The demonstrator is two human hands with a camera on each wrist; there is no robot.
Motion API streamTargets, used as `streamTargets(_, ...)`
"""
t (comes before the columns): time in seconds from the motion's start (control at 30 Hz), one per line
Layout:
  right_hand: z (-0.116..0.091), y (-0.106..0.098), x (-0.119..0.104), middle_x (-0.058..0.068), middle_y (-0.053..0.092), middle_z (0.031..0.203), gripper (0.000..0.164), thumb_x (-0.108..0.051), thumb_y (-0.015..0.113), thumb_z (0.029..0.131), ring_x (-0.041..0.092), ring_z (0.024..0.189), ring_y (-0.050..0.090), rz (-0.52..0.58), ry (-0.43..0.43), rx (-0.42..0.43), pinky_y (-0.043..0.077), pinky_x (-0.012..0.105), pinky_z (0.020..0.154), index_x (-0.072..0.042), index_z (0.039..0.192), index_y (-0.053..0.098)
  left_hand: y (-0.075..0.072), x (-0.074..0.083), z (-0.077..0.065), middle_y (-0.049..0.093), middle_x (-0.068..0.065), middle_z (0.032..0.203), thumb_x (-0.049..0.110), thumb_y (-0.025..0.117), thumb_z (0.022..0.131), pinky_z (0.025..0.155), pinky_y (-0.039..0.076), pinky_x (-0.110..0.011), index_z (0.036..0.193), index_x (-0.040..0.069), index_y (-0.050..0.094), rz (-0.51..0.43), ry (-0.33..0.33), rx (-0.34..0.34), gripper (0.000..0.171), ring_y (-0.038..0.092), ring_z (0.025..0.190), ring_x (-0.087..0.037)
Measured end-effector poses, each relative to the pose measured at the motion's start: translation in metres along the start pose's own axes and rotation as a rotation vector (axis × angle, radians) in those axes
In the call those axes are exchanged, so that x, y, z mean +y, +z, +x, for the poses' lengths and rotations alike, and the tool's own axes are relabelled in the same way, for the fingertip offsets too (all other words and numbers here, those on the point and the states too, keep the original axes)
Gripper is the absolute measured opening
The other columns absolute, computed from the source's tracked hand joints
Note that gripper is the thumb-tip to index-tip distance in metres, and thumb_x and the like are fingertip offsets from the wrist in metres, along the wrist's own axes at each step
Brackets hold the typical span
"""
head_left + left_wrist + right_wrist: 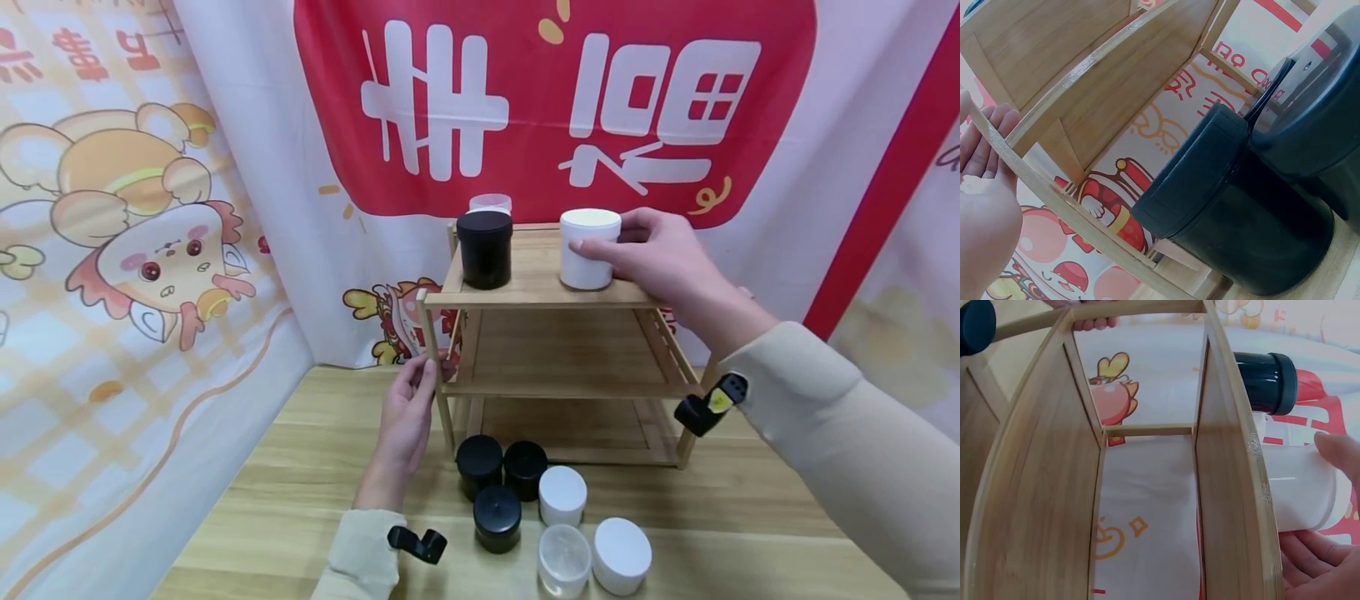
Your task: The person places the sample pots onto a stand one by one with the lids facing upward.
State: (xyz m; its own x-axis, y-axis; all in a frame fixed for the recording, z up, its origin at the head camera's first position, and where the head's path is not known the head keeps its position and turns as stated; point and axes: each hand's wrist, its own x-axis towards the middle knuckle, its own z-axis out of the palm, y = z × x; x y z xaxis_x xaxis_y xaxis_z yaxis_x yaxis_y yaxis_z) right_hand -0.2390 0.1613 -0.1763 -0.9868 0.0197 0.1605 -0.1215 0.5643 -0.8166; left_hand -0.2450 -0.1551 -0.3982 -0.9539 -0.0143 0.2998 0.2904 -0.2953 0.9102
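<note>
A three-tier wooden shelf rack [562, 354] stands on the table. At its top right, my right hand [667, 258] holds a white lidded jar [581, 265] from the side, thumb in front and fingers behind; the jar's base is at the top shelf's surface. To its left on that shelf is a black lidded jar [486, 257], with a clear jar [491, 202] partly hidden behind it. My left hand [405, 412] grips the rack's left front post [997, 140], thumb on the near side and fingers beyond it.
Three black jars [497, 518], two white jars [621, 554] and a clear jar [564, 562] stand on the table in front of the rack. The two lower shelves [570, 346] are bare. Printed cloth [247, 167] hangs behind and at the left.
</note>
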Motion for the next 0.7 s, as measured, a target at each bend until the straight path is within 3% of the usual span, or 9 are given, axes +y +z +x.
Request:
streamTargets(0.3,0.016,0.01,-0.013,0.013,0.055,0.154,0.095,-0.062,0.084,0.084,0.034,0.133,0.055,-0.094,0.014,-0.003,0.051,0.056,0.115,-0.013,0.157,0.046,-0.002,0.0,-0.001,0.058,-0.011,0.148,0.028,0.053,0.115,0.116,0.045,-0.023,0.141,0.009,0.058,0.013,-0.01,0.015,0.033,0.06,0.13,-0.013)
streamTargets(0.7,0.031,0.015,-0.027,0.013,0.052,0.156,0.096,-0.062,0.081,0.088,0.033,0.134,0.052,-0.208,0.037,-0.055,0.048,0.058,0.117,-0.014,0.161,0.041,0.0,0.0,-0.001,0.058,-0.014,0.149,0.026,0.054,0.115,0.117,0.046,-0.022,0.148,-0.006,0.049,0.008,-0.001,0.004,0.046,0.06,0.132,-0.014)
